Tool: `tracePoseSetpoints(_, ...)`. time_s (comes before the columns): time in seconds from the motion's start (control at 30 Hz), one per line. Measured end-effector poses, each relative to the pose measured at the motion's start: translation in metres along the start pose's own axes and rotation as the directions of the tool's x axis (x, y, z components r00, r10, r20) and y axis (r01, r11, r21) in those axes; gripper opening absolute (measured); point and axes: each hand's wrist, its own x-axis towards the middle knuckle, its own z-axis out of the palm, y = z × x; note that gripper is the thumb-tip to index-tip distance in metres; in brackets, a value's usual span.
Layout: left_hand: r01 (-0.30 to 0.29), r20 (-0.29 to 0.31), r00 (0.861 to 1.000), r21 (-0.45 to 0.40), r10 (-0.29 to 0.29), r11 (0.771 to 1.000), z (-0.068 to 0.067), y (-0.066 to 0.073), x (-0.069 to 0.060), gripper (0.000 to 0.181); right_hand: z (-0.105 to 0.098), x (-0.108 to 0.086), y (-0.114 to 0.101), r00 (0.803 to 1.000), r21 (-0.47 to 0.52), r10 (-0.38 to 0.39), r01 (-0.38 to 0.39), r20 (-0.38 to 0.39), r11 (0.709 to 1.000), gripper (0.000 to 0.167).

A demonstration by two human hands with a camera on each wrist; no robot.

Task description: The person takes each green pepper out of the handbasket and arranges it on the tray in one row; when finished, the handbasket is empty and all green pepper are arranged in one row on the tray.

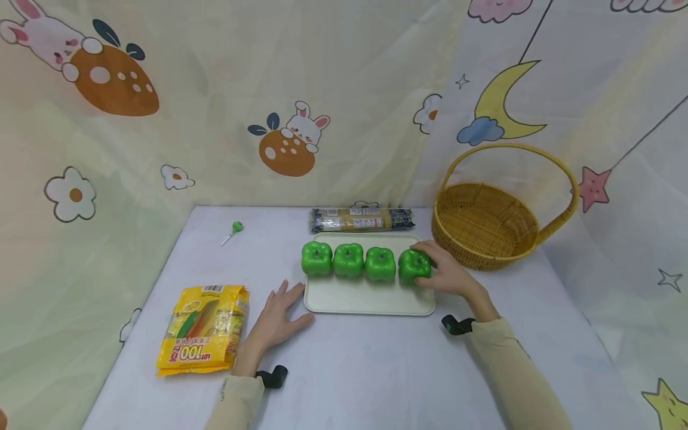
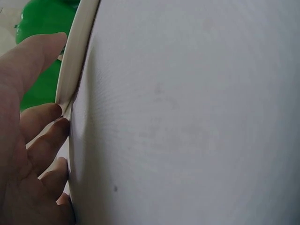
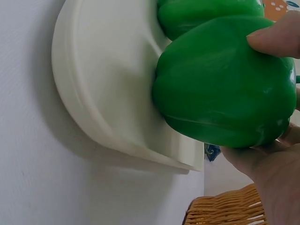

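Observation:
Several green bell peppers stand in a row on a white tray (image 1: 371,300). My right hand (image 1: 448,272) grips the rightmost bell pepper (image 1: 412,266), with thumb and fingers on opposite sides of it. In the right wrist view this bell pepper (image 3: 220,84) is over the tray's end, and another bell pepper (image 3: 206,16) shows behind it. My left hand (image 1: 276,319) lies by the tray's left end, fingers spread and holding nothing. In the left wrist view its fingertips (image 2: 52,112) are at the tray's rim (image 2: 75,51).
A wicker basket (image 1: 486,257) with a tall handle stands right of the tray. Long clear-wrapped packs (image 1: 361,220) lie behind the tray. A yellow candy bag (image 1: 204,328) is left of my left hand, and a green lollipop (image 1: 237,227) lies at the back left.

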Motion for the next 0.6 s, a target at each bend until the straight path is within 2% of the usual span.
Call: tracePoseSetpoints(0.6, 0.008, 0.011, 1.0, 0.003, -0.008, 1.0, -0.0015, -0.0001, 0.0029, 0.083, 0.0034, 0.0094, 0.0022, 1.0, -0.024, 0.005, -0.005, -0.015, 1.0, 0.078)
